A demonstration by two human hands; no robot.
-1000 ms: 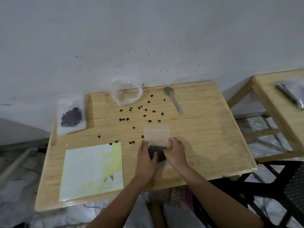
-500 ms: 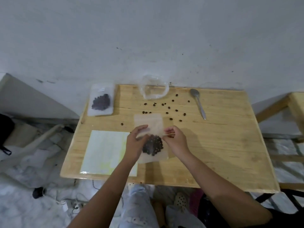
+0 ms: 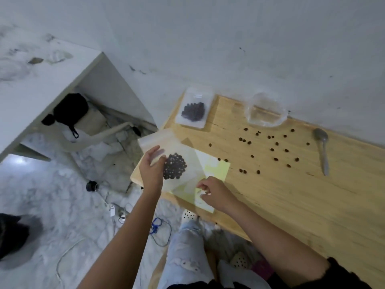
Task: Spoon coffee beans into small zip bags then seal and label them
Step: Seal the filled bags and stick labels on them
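Note:
My left hand (image 3: 151,170) holds a clear zip bag (image 3: 183,147) with a clump of coffee beans in it, lifted above the table's left edge. My right hand (image 3: 214,191) has curled fingers pinching at the pale yellow label sheet (image 3: 216,170), which lies under the bag. A second filled zip bag (image 3: 194,110) lies at the table's far left corner. Loose coffee beans (image 3: 270,150) are scattered over the wooden table (image 3: 291,195). A metal spoon (image 3: 321,148) lies to their right.
An empty clear plastic bag (image 3: 265,111) sits against the white wall at the back. Left of the table the floor holds cables (image 3: 156,228), a black bag (image 3: 68,111) and a white shelf (image 3: 37,80). My knees are below the table edge.
The view swung left. My left hand carried the bean bag to the left, over the label sheet and table edge. My right hand let go of the bag and dropped to the sheet.

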